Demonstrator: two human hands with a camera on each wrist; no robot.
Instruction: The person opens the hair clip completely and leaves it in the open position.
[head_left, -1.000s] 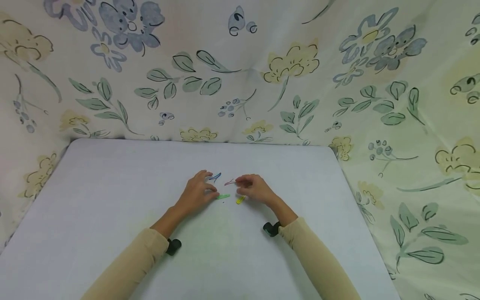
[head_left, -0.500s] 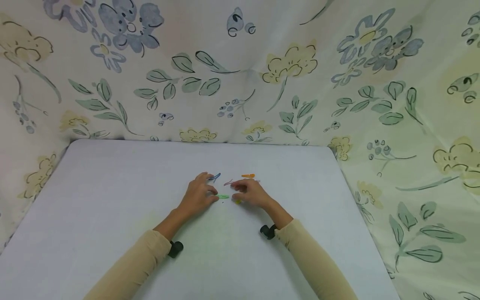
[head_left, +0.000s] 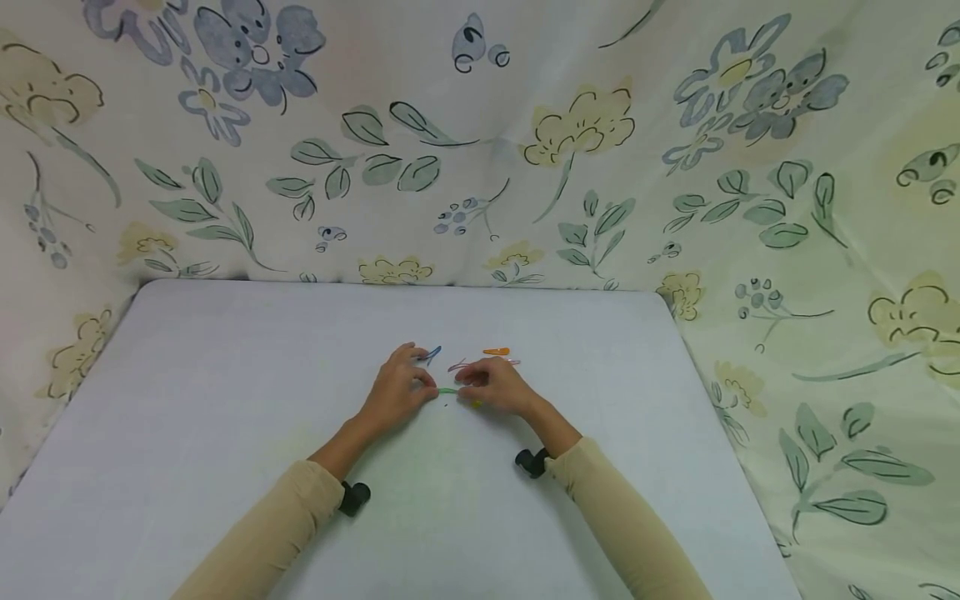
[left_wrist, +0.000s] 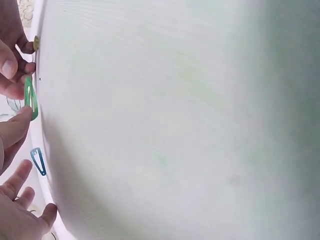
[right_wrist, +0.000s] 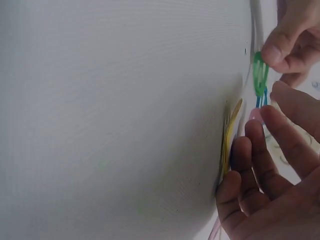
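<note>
My left hand (head_left: 397, 386) pinches one end of a green hair clip (head_left: 447, 391) between thumb and finger, its other fingers spread near a blue clip (head_left: 434, 352). At the green clip's other end are the thumb and index finger of my right hand (head_left: 497, 387), parted in the right wrist view; whether they touch it I cannot tell. A yellow clip (right_wrist: 229, 137) lies against or beside the right hand's lower fingers, partly hidden in the head view. Just beyond the right hand is a pink clip (head_left: 457, 365).
An orange clip (head_left: 496, 352) lies behind the right hand, with part of another pinkish item (head_left: 513, 362) beside it. The white tabletop (head_left: 225, 358) ends at a floral cloth (head_left: 480, 225) at the back and sides. A tiny dark speck sits in front of the green clip.
My right hand has moved left and a little nearer, from beside the yellow clip to the green clip's end, uncovering the orange clip. The left hand now pinches the green clip, which looks slightly raised.
</note>
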